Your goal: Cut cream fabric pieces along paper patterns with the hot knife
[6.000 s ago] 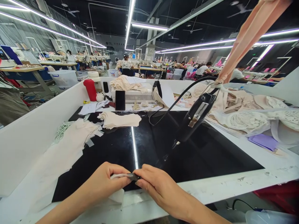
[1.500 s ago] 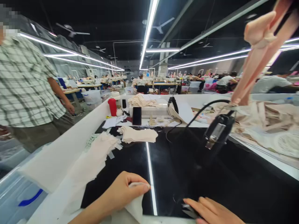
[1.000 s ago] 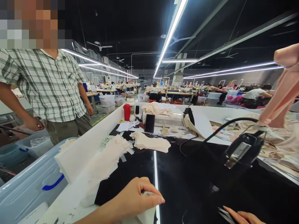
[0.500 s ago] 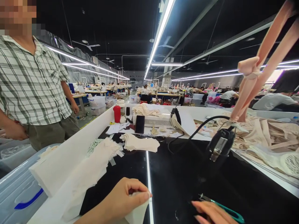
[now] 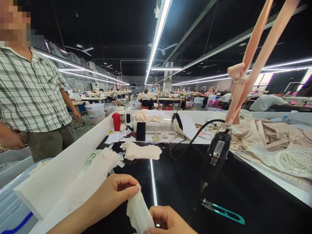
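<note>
My left hand (image 5: 114, 194) pinches the top of a small white fabric piece (image 5: 138, 213) above the near edge of the glossy black worktop (image 5: 255, 198). My right hand (image 5: 170, 222) is at the bottom edge, closed against the lower end of the same piece. Green-handled thread snips (image 5: 223, 212) lie loose on the black surface to the right of my hands. A black hanging tool (image 5: 216, 152) dangles on pink straps (image 5: 241, 84) just above the snips.
A person in a plaid shirt (image 5: 29, 94) stands at the left beyond the white side wall (image 5: 60, 175). Cream fabric stacks (image 5: 140, 151), a phone (image 5: 140, 131), a red cup (image 5: 116, 121) and a white machine (image 5: 158, 126) sit at the back. Lace pieces (image 5: 280, 146) pile on the right.
My right hand let go of the green snips, which now lie on the worktop, and came left to the fabric piece. My left hand lifted the fabric slightly.
</note>
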Available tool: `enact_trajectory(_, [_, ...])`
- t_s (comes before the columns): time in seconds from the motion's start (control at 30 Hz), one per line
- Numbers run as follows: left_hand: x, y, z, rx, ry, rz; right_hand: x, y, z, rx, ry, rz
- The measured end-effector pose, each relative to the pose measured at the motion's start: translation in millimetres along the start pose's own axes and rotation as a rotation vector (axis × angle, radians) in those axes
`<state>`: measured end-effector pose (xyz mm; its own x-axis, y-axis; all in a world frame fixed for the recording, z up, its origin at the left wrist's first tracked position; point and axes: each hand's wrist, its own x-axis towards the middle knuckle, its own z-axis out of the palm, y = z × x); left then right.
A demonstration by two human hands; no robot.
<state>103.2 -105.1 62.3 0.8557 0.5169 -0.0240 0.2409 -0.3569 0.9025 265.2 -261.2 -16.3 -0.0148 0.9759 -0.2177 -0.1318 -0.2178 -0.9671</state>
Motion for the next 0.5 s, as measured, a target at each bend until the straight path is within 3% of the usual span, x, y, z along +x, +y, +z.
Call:
enact_trajectory(0.1, [8.3, -6.4, -22.4, 0.083, 0.035, -0.009, 1.8, -17.9, -8.5, -0.015, 0.011, 0.059])
enact_trajectory(0.2, [30.7, -5.3, -45.9, 0.202, 0.114, 0.046, 14.5, -35.0, -21.8, -0.1, 0.173, 0.046])
enact_trajectory(0.4, [114.8, 10.0, -89.6, 0.202, 0.251, 0.133, 81.0, -76.8, -69.9, -0.256, 0.575, -0.285])
enact_trajectory(0.5, [148.9, 3.0, -99.5, 0.207, 0.323, 0.212, 118.4, -90.1, -96.7, -0.396, 0.751, -0.469])
